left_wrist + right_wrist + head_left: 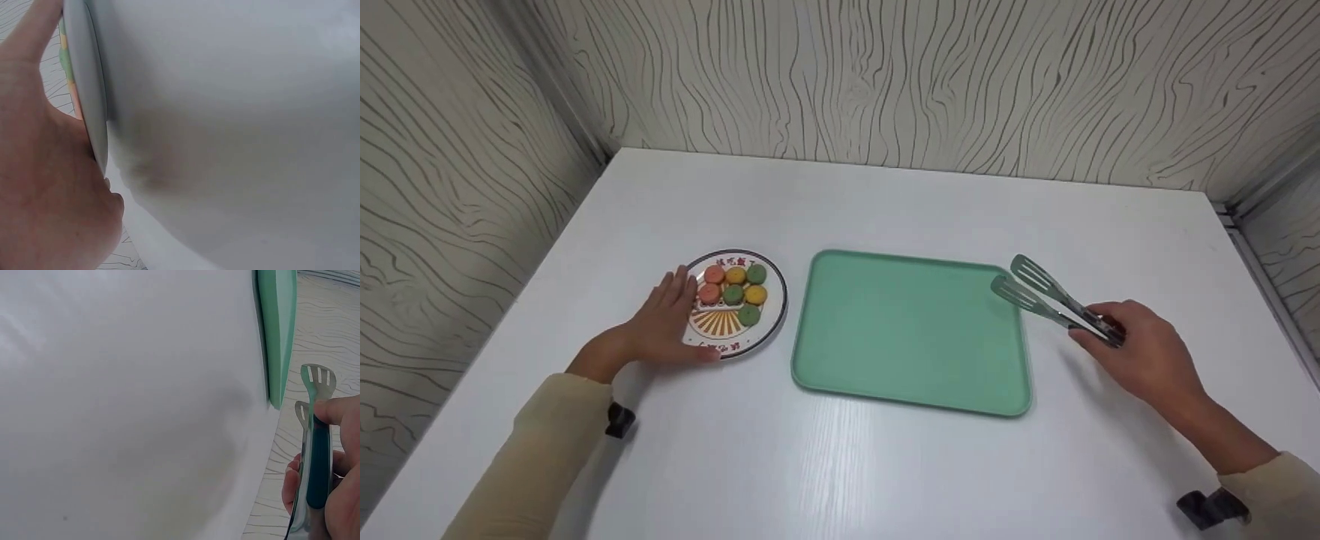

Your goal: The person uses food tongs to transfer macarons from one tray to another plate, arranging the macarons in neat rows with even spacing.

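At the left, a round white plate with a dark rim and printed pattern carries several small macarons in pink, yellow and green. My left hand rests against the plate's left side, fingers straight along the rim and thumb extended to its near edge. In the left wrist view, the thumb touches the plate's rim. My right hand grips metal serving tongs with slotted heads. They are held spread apart above the right edge of a green tray, with nothing between their heads.
The tray lies flat in the middle of the white table, to the right of the plate. Wood-grain patterned panels stand behind the table and on both sides.
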`<state>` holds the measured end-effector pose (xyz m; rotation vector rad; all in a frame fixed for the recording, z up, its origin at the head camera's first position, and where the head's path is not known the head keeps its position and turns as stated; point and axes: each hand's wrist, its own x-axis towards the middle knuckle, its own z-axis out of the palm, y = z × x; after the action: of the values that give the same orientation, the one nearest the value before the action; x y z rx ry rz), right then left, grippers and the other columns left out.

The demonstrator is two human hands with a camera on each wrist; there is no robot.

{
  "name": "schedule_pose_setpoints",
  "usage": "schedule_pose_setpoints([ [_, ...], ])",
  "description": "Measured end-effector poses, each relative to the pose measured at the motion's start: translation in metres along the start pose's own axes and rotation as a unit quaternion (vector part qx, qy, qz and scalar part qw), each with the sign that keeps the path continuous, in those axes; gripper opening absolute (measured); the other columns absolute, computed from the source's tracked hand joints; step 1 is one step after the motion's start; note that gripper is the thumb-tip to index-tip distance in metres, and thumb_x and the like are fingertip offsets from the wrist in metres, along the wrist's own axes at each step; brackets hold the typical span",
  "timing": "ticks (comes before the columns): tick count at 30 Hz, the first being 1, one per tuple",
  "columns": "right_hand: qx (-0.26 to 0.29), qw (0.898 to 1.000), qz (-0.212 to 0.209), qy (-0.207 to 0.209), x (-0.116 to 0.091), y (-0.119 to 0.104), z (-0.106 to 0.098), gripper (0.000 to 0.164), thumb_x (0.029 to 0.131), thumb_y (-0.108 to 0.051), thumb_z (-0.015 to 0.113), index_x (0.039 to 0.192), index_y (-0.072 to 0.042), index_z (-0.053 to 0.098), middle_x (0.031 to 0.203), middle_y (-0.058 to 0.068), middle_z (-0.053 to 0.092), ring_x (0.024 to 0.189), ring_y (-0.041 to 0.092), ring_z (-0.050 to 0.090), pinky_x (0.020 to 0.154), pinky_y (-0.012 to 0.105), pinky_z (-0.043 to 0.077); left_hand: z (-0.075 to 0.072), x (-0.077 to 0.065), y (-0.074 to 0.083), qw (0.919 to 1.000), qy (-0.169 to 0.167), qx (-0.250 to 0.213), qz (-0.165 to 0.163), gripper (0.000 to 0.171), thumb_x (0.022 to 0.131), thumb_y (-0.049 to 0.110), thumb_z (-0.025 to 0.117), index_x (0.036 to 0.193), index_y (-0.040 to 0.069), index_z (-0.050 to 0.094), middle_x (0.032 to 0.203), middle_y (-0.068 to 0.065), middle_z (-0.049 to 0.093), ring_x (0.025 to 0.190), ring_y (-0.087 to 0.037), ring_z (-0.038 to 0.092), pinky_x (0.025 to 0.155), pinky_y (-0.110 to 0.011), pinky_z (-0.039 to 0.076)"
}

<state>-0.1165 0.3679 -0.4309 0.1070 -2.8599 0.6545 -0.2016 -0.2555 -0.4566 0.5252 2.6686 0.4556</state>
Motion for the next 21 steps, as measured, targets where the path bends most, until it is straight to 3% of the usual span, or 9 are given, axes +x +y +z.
schedule_pose_setpoints([
  [21, -0.017, 0.995, 0.098, -0.017, -0.018, 0.051, -0.013, 0.053, 0.095, -0.037, 0.072, 0.121, 0.009, 0.065, 0.090, 0.017, 0.062, 0.072, 0.022, 0.050, 0.052, 0.029, 0.036, -0.002, -0.001, 0.002, 0.9999, -0.010, -0.005, -0.011, 0.134, 0.079, 0.071, 0.070, 0.158, -0.010, -0.001, 0.166, -0.028, -0.015, 0.152, -0.047, -0.016, 0.122, -0.062, 0.000],
])
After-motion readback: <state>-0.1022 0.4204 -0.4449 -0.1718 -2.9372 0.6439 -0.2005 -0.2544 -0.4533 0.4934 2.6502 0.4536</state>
